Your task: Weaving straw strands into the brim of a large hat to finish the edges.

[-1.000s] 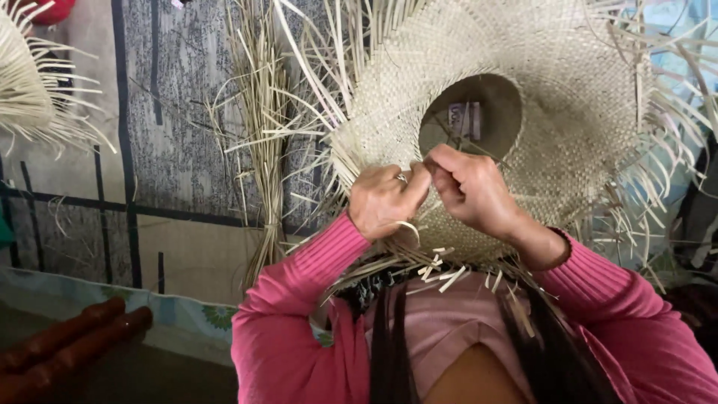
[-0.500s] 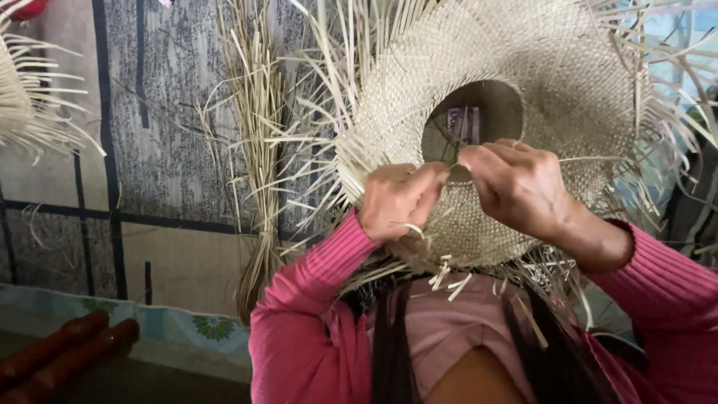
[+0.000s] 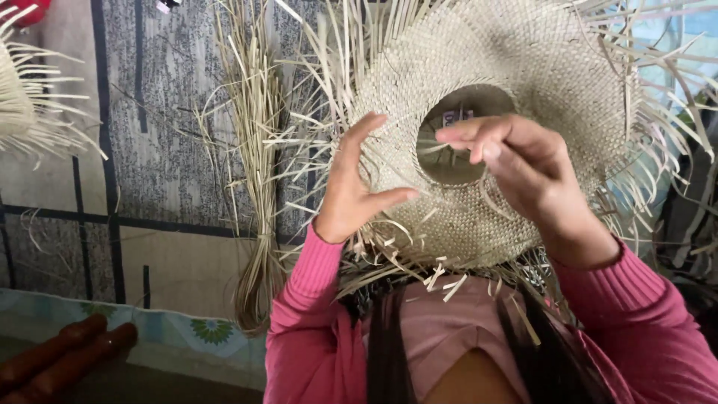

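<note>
Hands up at frame centre, both on the hat [image 3: 523, 82]. Our left hand [image 3: 357, 187] is open, thumb and fingers spread against the brim left of the crown hole, steadying the weave. Our right hand [image 3: 516, 161] has fingertips pinched near the hole's lower rim, likely on a thin strand; we cannot tell for sure. Loose straw bundle [image 3: 258, 172] hangs at left. Another woven piece [image 3: 22, 97] sits upper left.
</note>
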